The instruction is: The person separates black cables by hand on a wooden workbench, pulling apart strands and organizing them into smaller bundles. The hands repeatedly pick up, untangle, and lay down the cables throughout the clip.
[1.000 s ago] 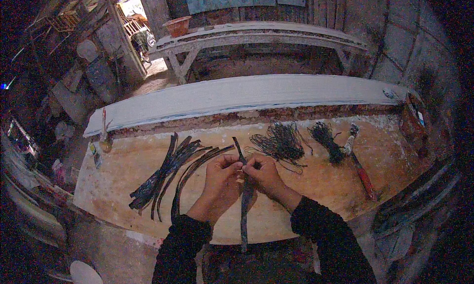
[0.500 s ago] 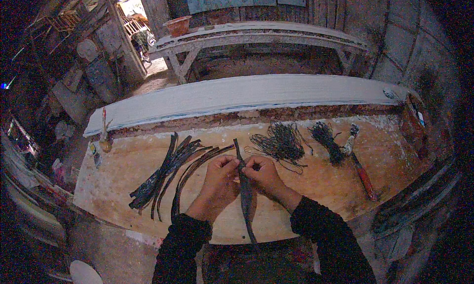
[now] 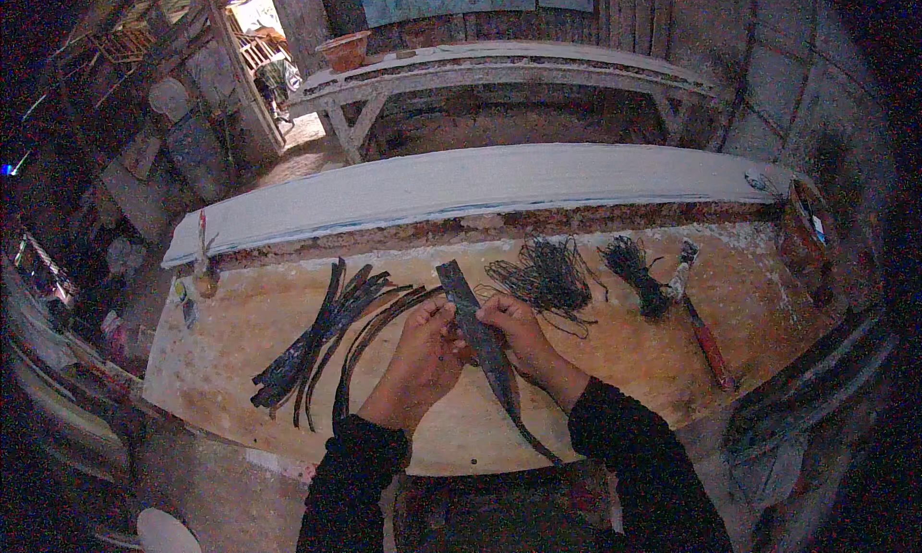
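Long dark strip [image 3: 483,337] sits mid-table, just below frame centre, running from 11 o'clock at its upper end to 5 o'clock where the thin tail hangs past the near table edge; upper end is flat and wide, lower end narrows to a point; both hands are clamped on it at its middle, close together, almost touching; left hand [image 3: 423,346] grips from the 9 o'clock side, fingers curled onto the strip; right hand [image 3: 519,332] grips from the 3 o'clock side, thumb on top of the strip; both forearms in dark sleeves come up from 6 o'clock.

At 9 o'clock of the hands, a pile of dark strips [image 3: 322,346] lies fanned on the table, a few curved ones reaching close to the left hand; at 1 o'clock of the hands, a loose bundle of thin dark wires [image 3: 547,274]; further toward 2 o'clock a smaller tighter wire bundle [image 3: 634,270]; just beside that, at 3 o'clock, a brush with a red handle [image 3: 701,327] lying lengthwise, bristle end away from the person.

Wooden table [image 3: 240,322] is pale and stained; beyond it at 12 o'clock a long grey plank [image 3: 461,183] runs across; behind that a white bench [image 3: 499,68]; small brush [image 3: 202,260] stands at the table's far left corner.
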Tool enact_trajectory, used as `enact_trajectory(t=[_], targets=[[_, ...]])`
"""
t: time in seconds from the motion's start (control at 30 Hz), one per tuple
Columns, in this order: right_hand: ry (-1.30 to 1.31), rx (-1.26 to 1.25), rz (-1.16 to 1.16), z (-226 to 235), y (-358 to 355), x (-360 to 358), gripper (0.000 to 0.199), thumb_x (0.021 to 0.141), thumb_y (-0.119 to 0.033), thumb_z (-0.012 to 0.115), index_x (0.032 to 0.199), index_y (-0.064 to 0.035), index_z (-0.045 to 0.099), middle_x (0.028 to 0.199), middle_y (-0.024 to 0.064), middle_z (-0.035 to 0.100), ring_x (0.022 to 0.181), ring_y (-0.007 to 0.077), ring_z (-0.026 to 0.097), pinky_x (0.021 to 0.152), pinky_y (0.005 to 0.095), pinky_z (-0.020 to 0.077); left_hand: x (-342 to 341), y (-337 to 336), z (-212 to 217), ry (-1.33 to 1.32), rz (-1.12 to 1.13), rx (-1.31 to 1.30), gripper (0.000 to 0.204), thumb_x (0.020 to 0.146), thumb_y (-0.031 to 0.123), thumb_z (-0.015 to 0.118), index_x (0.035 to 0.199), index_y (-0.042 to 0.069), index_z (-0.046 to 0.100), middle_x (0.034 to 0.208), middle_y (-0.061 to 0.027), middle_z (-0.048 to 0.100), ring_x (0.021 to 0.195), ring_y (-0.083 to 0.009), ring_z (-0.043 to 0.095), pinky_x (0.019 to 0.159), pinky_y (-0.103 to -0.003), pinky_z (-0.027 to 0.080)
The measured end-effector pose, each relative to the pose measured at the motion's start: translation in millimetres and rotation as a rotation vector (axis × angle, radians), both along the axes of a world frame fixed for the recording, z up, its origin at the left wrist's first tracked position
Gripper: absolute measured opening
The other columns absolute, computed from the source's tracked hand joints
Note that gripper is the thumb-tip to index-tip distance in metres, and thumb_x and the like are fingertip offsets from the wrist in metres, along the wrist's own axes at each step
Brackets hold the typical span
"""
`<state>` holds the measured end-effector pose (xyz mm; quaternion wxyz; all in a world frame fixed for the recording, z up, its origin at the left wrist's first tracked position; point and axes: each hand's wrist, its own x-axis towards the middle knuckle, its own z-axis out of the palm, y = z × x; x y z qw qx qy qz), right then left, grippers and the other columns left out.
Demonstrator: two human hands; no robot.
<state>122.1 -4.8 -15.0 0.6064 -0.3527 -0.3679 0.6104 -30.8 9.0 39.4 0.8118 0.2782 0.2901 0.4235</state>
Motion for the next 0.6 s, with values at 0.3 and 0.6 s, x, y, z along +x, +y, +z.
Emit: enact_trajectory(t=[0.3, 0.6], targets=[[-0.217, 0.033, -0.079, -6, 6, 0, 0.014, 0.09, -0.02, 0.062, 0.089, -0.0059, 0.058, 0.08, 0.0014, 0.062, 0.069, 0.0087, 0.059, 0.063, 0.0239, 0.0495, 2, -2, -6, -0.008, -0.155, 0.046, 0.002, 0.09, 0.006, 0.056, 0.09, 0.004, 0.056, 0.084, -0.0065, 0.062, 0.074, -0.0181, 0.061, 0.065, -0.035, 0.051], [-0.36, -0.061, 0.096, 16, -6, -4, 0.014, 0.082, -0.011, 0.07, 0.088, -0.0044, 0.059, 0.076, 0.0012, 0.061, 0.065, 0.0089, 0.056, 0.058, 0.0238, 0.0453, -5, -12, 10, 0.53, 0.161, 0.642, 0.014, 0.093, 0.014, 0.051, 0.107, 0.011, 0.051, 0.094, -0.0057, 0.055, 0.078, -0.0157, 0.055, 0.064, -0.028, 0.049]])
